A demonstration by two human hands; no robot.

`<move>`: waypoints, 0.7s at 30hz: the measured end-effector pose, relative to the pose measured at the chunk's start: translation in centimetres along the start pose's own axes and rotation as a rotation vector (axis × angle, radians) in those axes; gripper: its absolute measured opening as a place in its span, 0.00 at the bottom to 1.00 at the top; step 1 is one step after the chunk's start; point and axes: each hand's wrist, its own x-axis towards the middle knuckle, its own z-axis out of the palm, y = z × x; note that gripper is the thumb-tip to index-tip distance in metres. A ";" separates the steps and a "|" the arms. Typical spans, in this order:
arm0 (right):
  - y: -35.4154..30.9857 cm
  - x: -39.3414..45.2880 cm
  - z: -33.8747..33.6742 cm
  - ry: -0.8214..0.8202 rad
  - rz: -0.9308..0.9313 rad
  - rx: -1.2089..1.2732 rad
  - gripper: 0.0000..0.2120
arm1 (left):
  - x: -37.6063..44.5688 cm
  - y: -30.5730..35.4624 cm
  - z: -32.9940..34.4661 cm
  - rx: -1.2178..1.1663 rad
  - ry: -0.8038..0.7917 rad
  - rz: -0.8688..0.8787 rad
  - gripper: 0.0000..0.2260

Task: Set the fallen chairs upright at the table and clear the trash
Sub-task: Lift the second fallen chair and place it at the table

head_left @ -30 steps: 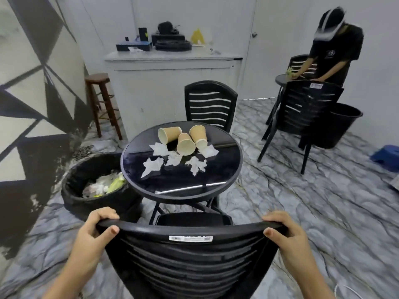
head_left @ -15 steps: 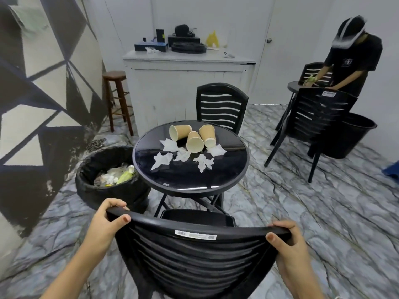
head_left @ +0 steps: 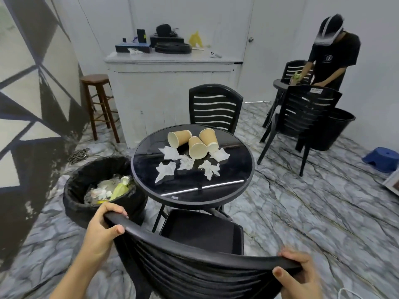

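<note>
A black plastic chair [head_left: 200, 268] stands upright in front of me, its seat just under the near edge of the round black table [head_left: 237, 182]. My left hand [head_left: 101, 229] grips the left end of its top rail and my right hand [head_left: 300, 275] grips the right end. Three tan paper cups [head_left: 197, 145] lie tipped over on the table among several crumpled white napkins [head_left: 185, 162]. A second black chair [head_left: 216, 106] stands upright at the far side of the table.
A black bin [head_left: 82, 201] lined with a bag holds trash left of the table. A wooden stool [head_left: 97, 100] and a white counter [head_left: 172, 83] stand behind. At the right, another person [head_left: 332, 57] bends over a second table with chairs and a black tub [head_left: 336, 130]. A blue stool [head_left: 382, 158] lies far right.
The view has risen and swung left, so the chair's seat now shows. The chair back sits lower and more to the right in view. Both hands keep their grip on the rail.
</note>
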 end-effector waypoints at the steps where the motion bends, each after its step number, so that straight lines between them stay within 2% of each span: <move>1: 0.2 -0.4 1.0 -0.010 0.004 0.011 0.25 | 0.0 -0.2 -1.1 -0.021 0.001 -0.013 0.37; 5: 0.5 -0.3 2.3 -0.047 0.076 0.076 0.21 | -1.4 -1.2 -3.7 -0.054 0.007 -0.047 0.33; 11: 0.8 -0.9 -1.7 -0.095 0.129 0.073 0.30 | -5.9 -1.5 -0.4 0.007 0.043 -0.034 0.36; 12: 0.6 -1.0 -2.4 -0.117 0.142 0.055 0.29 | -6.6 -1.3 0.2 0.029 0.028 -0.020 0.35; 15: -0.8 -1.5 -3.5 -0.263 0.188 -0.056 0.12 | -8.0 -0.8 0.3 0.071 -0.008 -0.026 0.34; 17: -1.4 -2.1 -4.3 -0.351 0.224 -0.217 0.22 | -8.8 -0.8 -0.6 0.092 -0.047 -0.063 0.33; 21: -2.0 -3.8 -5.3 -0.395 0.249 -0.366 0.25 | -11.6 -0.4 -2.1 0.152 -0.141 -0.149 0.28</move>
